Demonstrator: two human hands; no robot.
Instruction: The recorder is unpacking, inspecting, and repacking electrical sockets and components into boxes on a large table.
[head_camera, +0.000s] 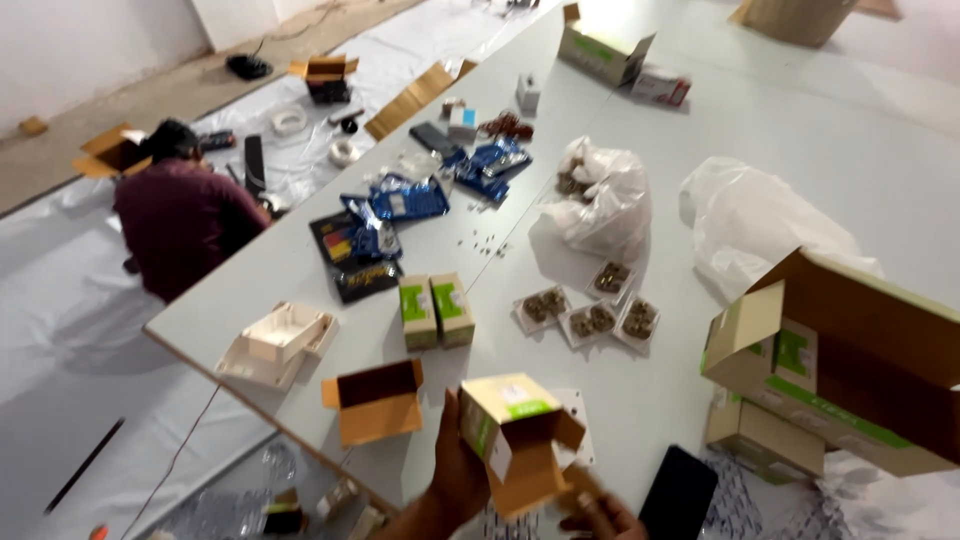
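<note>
Holding small open carton (518, 432) in left hand (455, 478), fingers wrapped round its side, flaps hanging loose toward me. Right hand (598, 515) under carton's lower flap, fingers curled; blurred, cannot tell whether it grips. Carton raised above near edge of white table (700, 130). Black phone (678, 493) just beside right hand. Two green-and-white boxes (436, 311) farther up table.

tan-and-green small carton (515, 425), white table (800, 150)
</note>
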